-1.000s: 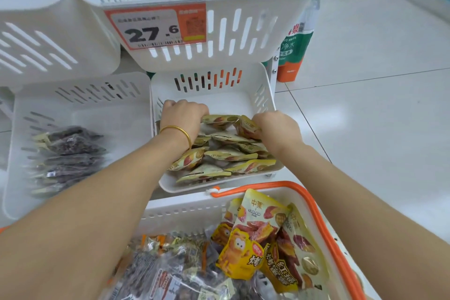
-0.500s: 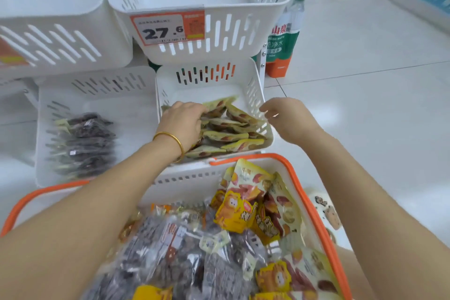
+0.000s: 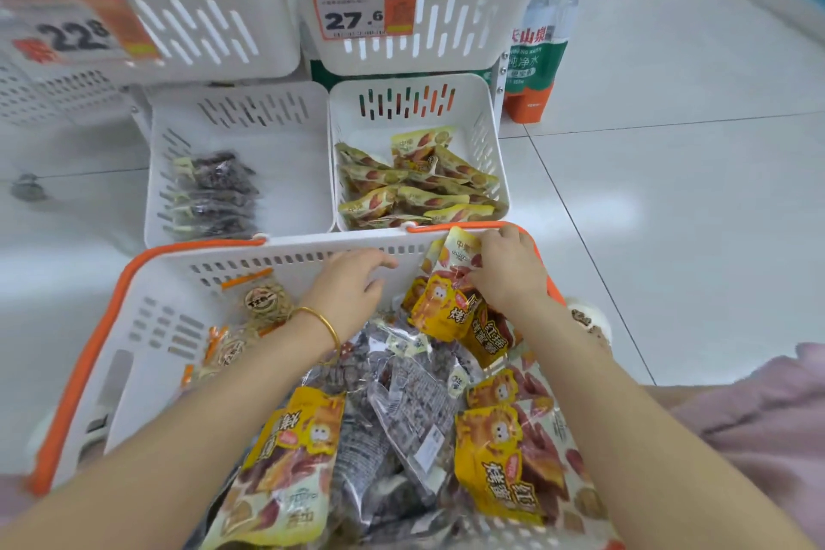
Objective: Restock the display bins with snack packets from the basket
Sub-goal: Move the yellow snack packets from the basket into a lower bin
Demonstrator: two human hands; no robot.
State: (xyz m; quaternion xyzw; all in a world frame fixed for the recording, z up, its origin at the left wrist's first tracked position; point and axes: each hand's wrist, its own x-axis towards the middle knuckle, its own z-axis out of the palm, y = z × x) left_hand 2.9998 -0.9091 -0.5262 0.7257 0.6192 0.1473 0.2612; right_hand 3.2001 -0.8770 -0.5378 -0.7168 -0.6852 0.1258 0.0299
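- right hand point(image 3: 509, 270) grasps a yellow packet point(image 3: 455, 252) in the far right corner of the basket point(image 3: 147, 326).
- the packet stands tilted, long axis running near to far, top edge toward the bin point(image 3: 489, 134).
- left hand point(image 3: 352, 288) is released, fingers loose, above the dark packets point(image 3: 402, 389).

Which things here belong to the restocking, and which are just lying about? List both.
Job: white plastic basket with orange handles; yellow plastic snack packets in it; lower-right white slotted plastic bin; right hand gripping one of them.
Lying about: green-and-orange pack of water bottles; orange-and-white paper price tag.
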